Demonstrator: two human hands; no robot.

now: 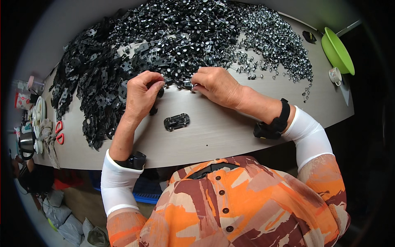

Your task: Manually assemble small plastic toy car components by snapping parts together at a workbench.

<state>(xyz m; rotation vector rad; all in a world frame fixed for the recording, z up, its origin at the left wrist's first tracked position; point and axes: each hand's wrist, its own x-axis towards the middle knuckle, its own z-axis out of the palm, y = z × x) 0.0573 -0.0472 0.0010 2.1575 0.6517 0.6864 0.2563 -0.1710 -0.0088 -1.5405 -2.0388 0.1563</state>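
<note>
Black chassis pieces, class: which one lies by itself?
The chassis between the left hand and the shirt: tabletop shows all around it, while others crowd the heap.

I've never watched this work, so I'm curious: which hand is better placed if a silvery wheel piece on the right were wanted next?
Probably the right hand: it is nearer those silvery wheel pieces, while the left hand is beside the flat black parts.

The white-sleeved left arm [120, 183] and white-sleeved right arm [310, 133] were bent and stretched forward. The bare left grip [142, 92] was curled rightward; the bare right grip [217, 86] was curled leftward, its back turned upward.
</note>
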